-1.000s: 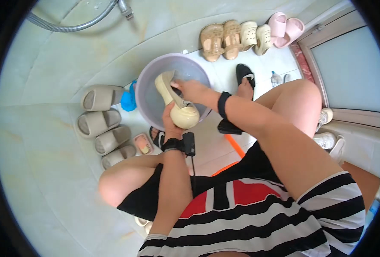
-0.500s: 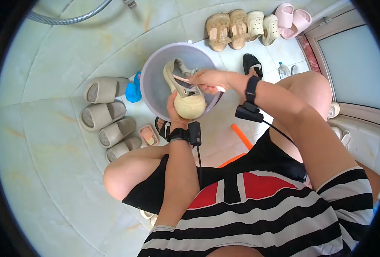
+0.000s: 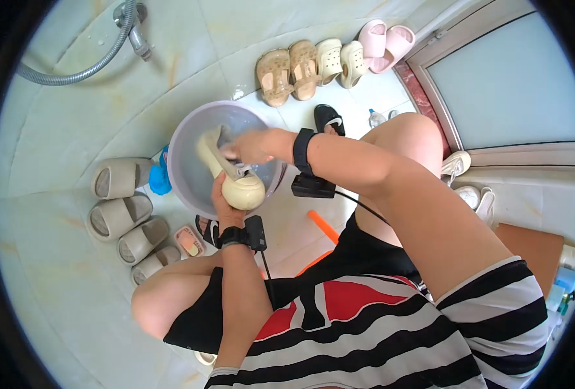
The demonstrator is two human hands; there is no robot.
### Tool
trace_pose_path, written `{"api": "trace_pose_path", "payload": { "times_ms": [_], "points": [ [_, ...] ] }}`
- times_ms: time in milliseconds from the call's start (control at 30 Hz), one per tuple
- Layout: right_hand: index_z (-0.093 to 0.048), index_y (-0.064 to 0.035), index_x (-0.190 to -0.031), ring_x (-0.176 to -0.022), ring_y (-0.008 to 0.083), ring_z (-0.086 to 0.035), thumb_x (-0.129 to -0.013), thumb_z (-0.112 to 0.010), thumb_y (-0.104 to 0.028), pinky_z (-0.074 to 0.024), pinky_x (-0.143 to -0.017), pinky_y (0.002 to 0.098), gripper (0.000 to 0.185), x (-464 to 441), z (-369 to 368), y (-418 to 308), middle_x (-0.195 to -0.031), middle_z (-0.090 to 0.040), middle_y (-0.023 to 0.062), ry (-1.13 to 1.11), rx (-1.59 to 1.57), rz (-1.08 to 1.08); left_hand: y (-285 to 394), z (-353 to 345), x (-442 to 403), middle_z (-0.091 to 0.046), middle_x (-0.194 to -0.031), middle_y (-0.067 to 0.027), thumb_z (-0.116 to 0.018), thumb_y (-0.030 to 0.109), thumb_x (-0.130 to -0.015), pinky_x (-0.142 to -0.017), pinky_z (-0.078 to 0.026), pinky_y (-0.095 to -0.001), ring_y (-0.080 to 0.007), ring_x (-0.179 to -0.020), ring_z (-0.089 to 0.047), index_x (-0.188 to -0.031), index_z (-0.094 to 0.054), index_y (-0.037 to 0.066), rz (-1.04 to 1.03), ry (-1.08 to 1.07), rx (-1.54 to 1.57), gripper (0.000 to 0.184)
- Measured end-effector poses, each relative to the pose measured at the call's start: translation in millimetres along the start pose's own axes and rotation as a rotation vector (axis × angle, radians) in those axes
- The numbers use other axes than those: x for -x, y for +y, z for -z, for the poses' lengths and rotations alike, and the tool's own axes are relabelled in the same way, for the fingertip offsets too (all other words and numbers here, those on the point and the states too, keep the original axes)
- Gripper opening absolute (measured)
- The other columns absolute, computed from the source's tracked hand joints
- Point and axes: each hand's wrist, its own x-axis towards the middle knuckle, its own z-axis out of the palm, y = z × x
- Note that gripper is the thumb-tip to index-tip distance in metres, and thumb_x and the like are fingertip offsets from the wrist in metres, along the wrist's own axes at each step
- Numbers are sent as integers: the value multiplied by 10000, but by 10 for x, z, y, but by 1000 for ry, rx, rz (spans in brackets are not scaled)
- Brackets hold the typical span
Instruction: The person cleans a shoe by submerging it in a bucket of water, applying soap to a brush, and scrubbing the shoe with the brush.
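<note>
A cream shoe (image 3: pixel 243 194) is tilted over a pale lilac basin (image 3: pixel 178 137), its rounded toe toward me. My left hand (image 3: pixel 228 206) is closed around the toe end from the left and below. My right hand (image 3: pixel 254 146) is closed at the shoe's opening, smeared by motion. It grips a slim, pale-handled brush, now mostly hidden by the fingers and the blur. The shoe's far end is blurred too. Water shows inside the basin beneath the shoe.
Grey slides (image 3: pixel 120 217) stand along the left wall, near a blue bundle (image 3: pixel 160 174) and a pink soap box (image 3: pixel 189 242). Tan sandals (image 3: pixel 276 79), cream clogs (image 3: pixel 329 61) and pink slides (image 3: pixel 373 40) line the back wall. A shower hose (image 3: pixel 99 72) hangs at upper left. A frosted door (image 3: pixel 511 84) stands right.
My view has shifted, so the scene sits lower and further left. My right hand and the brush have moved within the shoe's opening and are now blurred. My left hand keeps its hold.
</note>
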Motion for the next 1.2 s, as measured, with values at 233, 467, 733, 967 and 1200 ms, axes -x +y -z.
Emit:
{"api": "trace_pose_path", "payload": {
  "times_ms": [233,467,733,967,1200],
  "points": [
    [-473,-126,-1044,-410,49,-344,-923,-480,-269,-291,-319,192,187,517,-202,150,-553,-352,-46,-392,-1385,-274,27,25,60,-610,-1062,-133,-534,346,-834,-846,-503,-420,-279,-946,-605,-1159,-521,20,-61,-86,50,460],
    [-562,-83,-1020,-385,49,-398,-890,-568,-400,-295,-320,188,343,1008,-423,-341,-510,-405,-43,242,-1197,-330,4,172,20,-572,-1155,-160,-548,330,-808,-913,-448,-543,-342,-1043,-566,-1189,-501,33,-32,-119,263,486],
    [-573,27,-1001,-604,127,-520,-821,-598,-501,-439,-513,314,559,306,-774,232,-724,-575,57,318,-642,-457,-160,127,-41,-603,-971,-48,-543,276,-880,-811,-507,-352,-195,-907,-614,-1089,-529,92,-228,-197,385,279],
    [-566,-105,-897,-474,43,-459,-796,-698,-360,-338,-354,114,305,153,-684,-106,-677,-538,3,-207,-1557,-697,-228,154,-123,-619,-934,-98,-618,348,-845,-706,-501,-351,-240,-827,-629,-1074,-556,-3,-434,253,59,423],
    [-494,-118,-682,-395,50,-406,-807,-683,-229,-271,-303,150,252,-226,-926,398,-541,-472,-19,-126,-1294,-742,-428,245,-562,-606,-910,-258,-554,100,-803,-760,-476,-460,-418,-895,-594,-989,-554,-47,-492,770,-789,237]
  ]
}}
